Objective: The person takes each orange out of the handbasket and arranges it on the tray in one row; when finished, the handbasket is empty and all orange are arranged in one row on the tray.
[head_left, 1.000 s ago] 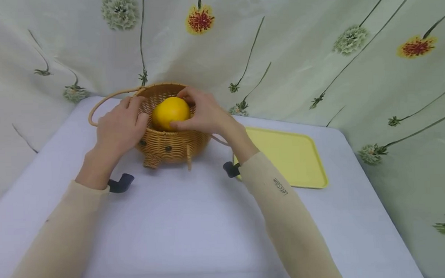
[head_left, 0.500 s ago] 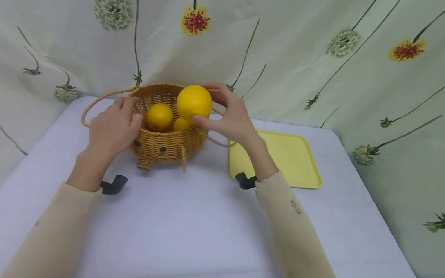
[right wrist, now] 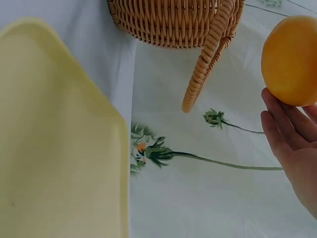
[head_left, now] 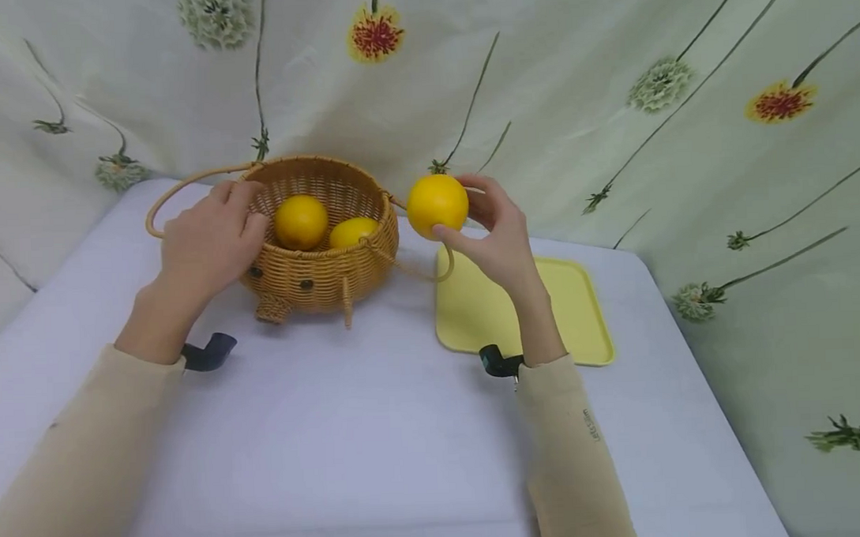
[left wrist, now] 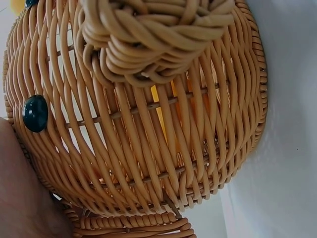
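A wicker basket [head_left: 320,276] with a snout and button eyes stands at the back left of the table. My left hand [head_left: 210,240] grips its left rim, fingers hooked over the edge; the left wrist view shows the woven wall [left wrist: 148,134] close up. Inside lie a darker orange [head_left: 301,222] and a lemon [head_left: 354,232]. To the right of the basket, my right hand [head_left: 496,238] holds a round yellow-orange orange [head_left: 437,206] in the air between thumb and fingers. In the right wrist view the fingers [right wrist: 290,121] lie against this orange [right wrist: 292,62].
A yellow tray [head_left: 567,319] lies on the white table right of the basket, partly behind my right forearm. The basket's handles [head_left: 440,276] stick out on both sides. A flowered cloth [head_left: 551,82] hangs behind the table.
My right hand has lifted the orange out of the basket and carried it right, toward the tray. The darker orange and the lemon have come into view. My left hand stays on the rim.
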`<state>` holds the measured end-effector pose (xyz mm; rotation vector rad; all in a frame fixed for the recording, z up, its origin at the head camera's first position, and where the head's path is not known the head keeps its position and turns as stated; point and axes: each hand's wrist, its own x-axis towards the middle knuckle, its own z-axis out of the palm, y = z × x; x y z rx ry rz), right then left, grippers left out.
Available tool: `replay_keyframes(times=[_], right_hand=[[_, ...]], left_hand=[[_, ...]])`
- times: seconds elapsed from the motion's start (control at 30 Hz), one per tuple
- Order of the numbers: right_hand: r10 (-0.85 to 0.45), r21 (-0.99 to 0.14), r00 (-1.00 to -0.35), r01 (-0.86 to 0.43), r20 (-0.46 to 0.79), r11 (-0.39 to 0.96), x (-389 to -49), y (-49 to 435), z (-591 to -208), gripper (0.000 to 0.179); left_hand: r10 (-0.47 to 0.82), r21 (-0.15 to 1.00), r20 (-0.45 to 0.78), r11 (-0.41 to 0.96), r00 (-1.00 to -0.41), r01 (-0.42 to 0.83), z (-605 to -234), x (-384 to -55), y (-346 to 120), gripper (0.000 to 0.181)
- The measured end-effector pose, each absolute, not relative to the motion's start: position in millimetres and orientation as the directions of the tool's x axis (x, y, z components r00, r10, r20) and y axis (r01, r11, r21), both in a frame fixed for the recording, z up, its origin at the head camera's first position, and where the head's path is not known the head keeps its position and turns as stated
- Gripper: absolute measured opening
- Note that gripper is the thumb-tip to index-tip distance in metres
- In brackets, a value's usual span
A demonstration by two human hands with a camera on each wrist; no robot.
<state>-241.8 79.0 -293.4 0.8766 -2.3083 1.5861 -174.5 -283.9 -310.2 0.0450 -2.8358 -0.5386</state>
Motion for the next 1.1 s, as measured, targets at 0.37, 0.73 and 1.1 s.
replay_keyframes(times=[0.37,0.73,1.1], right_hand=[[-0.252,-0.824,-0.871,-0.484,0.422,0.293,-262,102,-316,0.061],[-0.167,-0.83,-0.94,-0.341,0.297,0.441,-275,127,-342,0.066],[-0.228,-0.716,-0.954,-0.297,0.194,0.632,-280,118,-368,0.075]], left_hand=[[-0.07,0.37,0.237,0.929,-0.969,0.023,-310,-180,-283,0.06],[-0.066,0.367,0.249,0.93,-0.966,0.031,-313,-178,-284,0.06],[-0.079,0.363,0.237,0.932,-0.968,0.013,-315,-179,-283,0.06]])
